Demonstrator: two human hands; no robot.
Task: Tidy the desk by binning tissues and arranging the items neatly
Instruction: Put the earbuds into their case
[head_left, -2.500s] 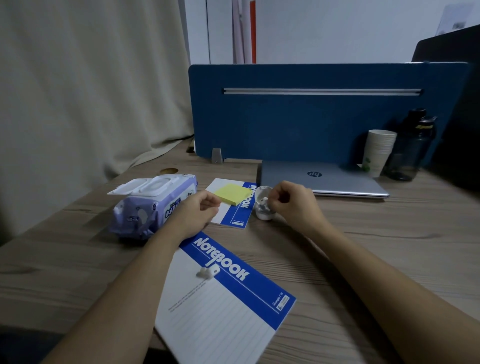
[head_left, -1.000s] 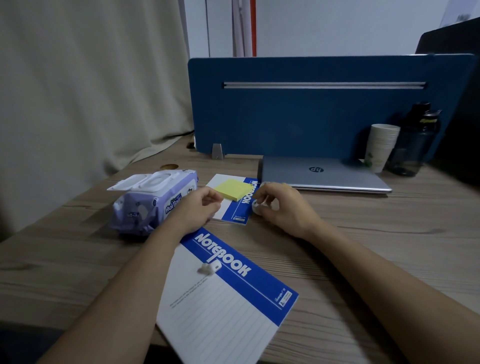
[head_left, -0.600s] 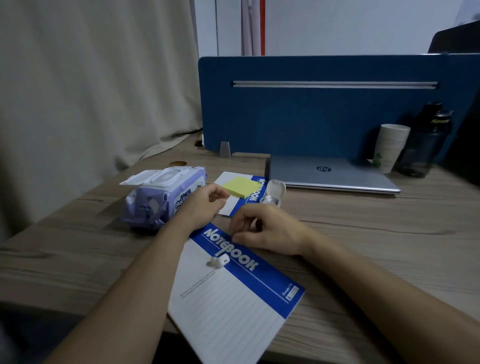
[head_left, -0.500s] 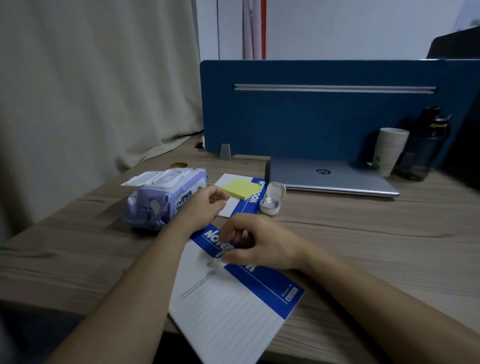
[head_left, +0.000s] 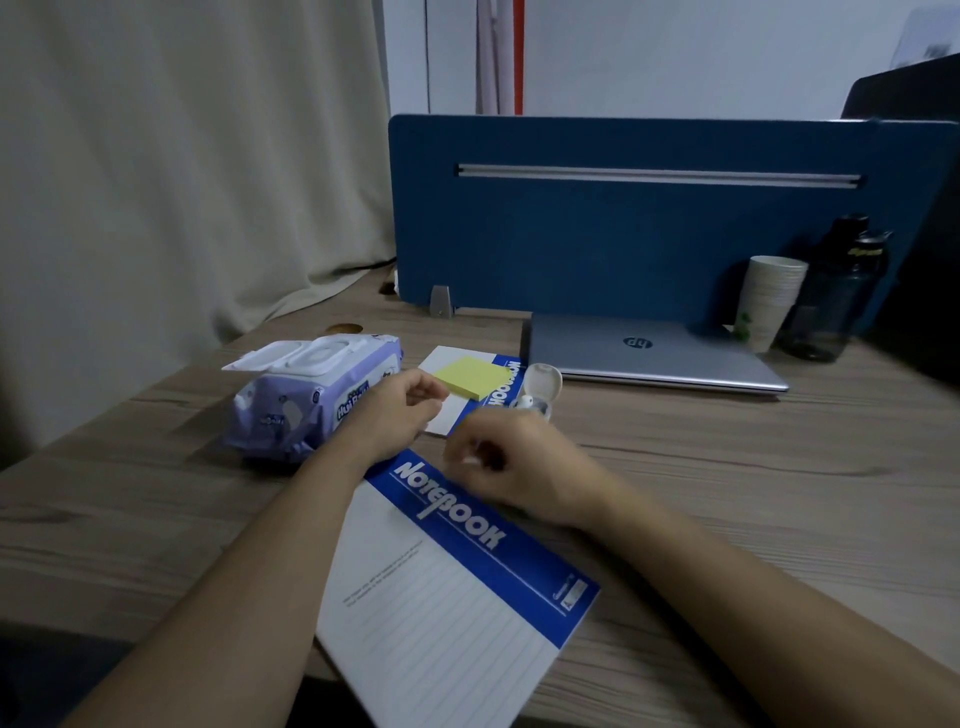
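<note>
My right hand (head_left: 511, 465) hovers, blurred, over the big notebook (head_left: 447, 577), fingers curled; whether they pinch the earbud I cannot tell. The open earbud case (head_left: 540, 387) waits just beyond. My left hand (head_left: 397, 418) rests loosely curled. No tissues in sight; arranging looks unfinished.

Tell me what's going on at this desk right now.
A person is tidying a wooden desk. The right hand is curled over the big notebook, apparently pinching something small and white, just short of the open earbud case. The left hand rests loosely curled beside the wet wipes pack.
</note>
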